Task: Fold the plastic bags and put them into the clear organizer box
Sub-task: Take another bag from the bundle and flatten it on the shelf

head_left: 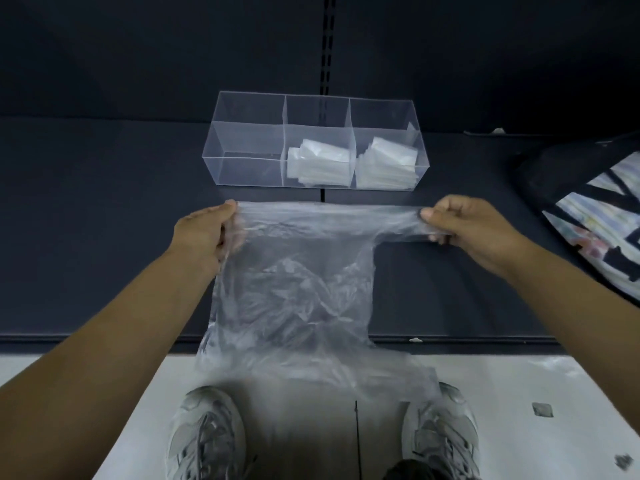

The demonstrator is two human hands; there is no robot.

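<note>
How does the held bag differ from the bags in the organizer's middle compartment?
The held bag is unfolded, stretched between the left hand and right hand; the middle-compartment bags are folded and stacked. The held bag looks see-through and crinkled; the middle-compartment bags look whitish, compact. Both are thin plastic.

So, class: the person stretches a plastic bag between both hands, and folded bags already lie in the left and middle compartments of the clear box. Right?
Not quite: the head view shows folded bags in the middle and right compartments of the clear box; the left one holds none. The left hand and right hand do stretch the plastic bag.
</note>
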